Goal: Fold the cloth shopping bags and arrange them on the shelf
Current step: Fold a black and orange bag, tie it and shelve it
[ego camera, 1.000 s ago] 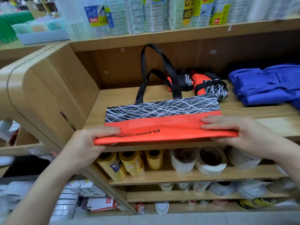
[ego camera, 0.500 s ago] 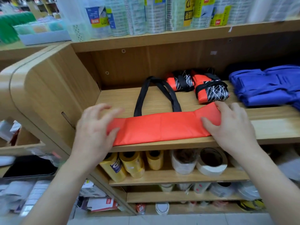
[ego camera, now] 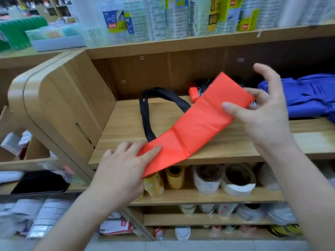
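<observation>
An orange cloth bag, folded into a long strip, lies slanted across the wooden shelf. Its black handles loop out on the shelf behind it. My left hand holds the strip's near left end at the shelf's front edge, fingers on top. My right hand pinches the far right end between thumb and fingers and has it lifted off the shelf. A folded orange and black bag shows partly behind the raised end.
A pile of folded blue bags lies at the shelf's right. Tape rolls and yellow rolls fill the shelf below. Packaged goods stand on the shelf above. The cabinet's rounded side panel rises at the left.
The bag went from a wider fold showing its patterned band to a narrow orange strip. My right hand has lifted the strip's right end off the shelf.
</observation>
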### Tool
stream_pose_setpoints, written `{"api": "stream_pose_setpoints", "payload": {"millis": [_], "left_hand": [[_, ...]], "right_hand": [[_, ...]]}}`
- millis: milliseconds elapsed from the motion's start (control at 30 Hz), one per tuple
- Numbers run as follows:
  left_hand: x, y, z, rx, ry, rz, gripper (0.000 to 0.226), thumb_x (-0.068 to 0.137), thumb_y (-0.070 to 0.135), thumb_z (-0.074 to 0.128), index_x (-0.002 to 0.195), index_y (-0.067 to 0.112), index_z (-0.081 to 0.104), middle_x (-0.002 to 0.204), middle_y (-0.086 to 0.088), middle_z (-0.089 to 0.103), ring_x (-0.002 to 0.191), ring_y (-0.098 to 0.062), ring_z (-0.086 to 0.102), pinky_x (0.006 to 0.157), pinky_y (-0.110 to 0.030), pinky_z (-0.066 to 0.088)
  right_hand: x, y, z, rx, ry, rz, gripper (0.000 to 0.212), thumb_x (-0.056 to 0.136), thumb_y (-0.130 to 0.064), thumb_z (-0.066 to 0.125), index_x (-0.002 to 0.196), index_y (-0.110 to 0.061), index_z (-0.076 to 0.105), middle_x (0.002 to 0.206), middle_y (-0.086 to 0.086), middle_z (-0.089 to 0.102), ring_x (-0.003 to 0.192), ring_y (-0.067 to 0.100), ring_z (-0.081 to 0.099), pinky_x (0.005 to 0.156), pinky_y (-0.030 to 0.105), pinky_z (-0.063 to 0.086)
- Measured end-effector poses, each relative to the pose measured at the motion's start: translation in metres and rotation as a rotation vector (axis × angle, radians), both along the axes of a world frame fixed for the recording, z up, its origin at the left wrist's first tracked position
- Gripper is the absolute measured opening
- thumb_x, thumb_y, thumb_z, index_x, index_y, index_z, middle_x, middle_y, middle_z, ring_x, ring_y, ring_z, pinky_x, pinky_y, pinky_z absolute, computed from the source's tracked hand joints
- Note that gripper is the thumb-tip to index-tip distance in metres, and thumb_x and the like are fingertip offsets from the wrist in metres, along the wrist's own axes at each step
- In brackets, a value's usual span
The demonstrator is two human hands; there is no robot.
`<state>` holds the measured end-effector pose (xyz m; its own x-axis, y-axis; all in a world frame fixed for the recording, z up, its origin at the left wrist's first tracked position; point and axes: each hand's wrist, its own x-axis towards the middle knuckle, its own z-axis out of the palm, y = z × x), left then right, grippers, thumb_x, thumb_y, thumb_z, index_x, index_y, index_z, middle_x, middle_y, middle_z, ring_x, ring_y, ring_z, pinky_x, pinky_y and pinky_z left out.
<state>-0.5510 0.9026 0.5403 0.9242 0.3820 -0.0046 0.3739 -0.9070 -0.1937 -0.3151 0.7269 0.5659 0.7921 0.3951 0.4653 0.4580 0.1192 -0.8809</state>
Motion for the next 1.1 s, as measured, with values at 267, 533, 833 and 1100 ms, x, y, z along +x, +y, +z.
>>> {"api": "stream_pose_setpoints", "payload": {"millis": [267,533,833,1100], "left_hand": [[0.004,-0.041,0.004,-0.162,0.097,0.114,0.114,0.065,0.093,0.028,0.152,0.031,-0.012,0.150,0.006,0.002,0.136,-0.022,0.009,0.107,-0.045,0.029],[-0.013,0.008,-0.006,-0.116,0.008,-0.179,0.088,0.083,0.027,0.051,0.150,0.044,-0.004,0.159,0.008,-0.003,0.144,-0.018,-0.002,0.117,-0.051,0.010],[0.042,0.022,-0.021,-0.702,-0.727,0.064,0.005,0.090,0.034,0.065,0.088,0.038,0.062,0.083,0.029,0.065,0.091,0.006,0.062,0.068,-0.007,0.039],[0.082,0.014,-0.014,-0.605,-0.652,0.325,0.041,0.086,0.057,0.062,0.117,0.031,0.059,0.101,0.016,0.065,0.098,-0.012,0.060,0.074,-0.031,0.044]], "right_hand": [[-0.024,0.064,-0.029,-0.203,0.010,0.205,0.099,0.075,0.013,0.069,0.148,-0.036,0.022,0.117,-0.004,0.065,0.088,0.008,0.069,0.079,0.031,0.058],[-0.010,0.073,-0.039,-0.326,-0.009,0.210,0.113,0.075,0.007,0.074,0.151,-0.048,0.010,0.094,-0.007,0.066,0.071,-0.001,0.064,0.071,0.027,0.056],[-0.009,0.064,-0.030,-0.387,0.118,0.387,0.085,0.077,0.011,0.071,0.146,-0.025,0.038,0.102,0.003,0.074,0.089,0.017,0.071,0.080,0.028,0.056],[-0.006,0.056,-0.023,-0.279,0.352,0.735,0.054,0.072,0.008,0.056,0.115,-0.024,0.062,0.097,-0.001,0.070,0.088,0.013,0.064,0.077,0.026,0.054]]}}
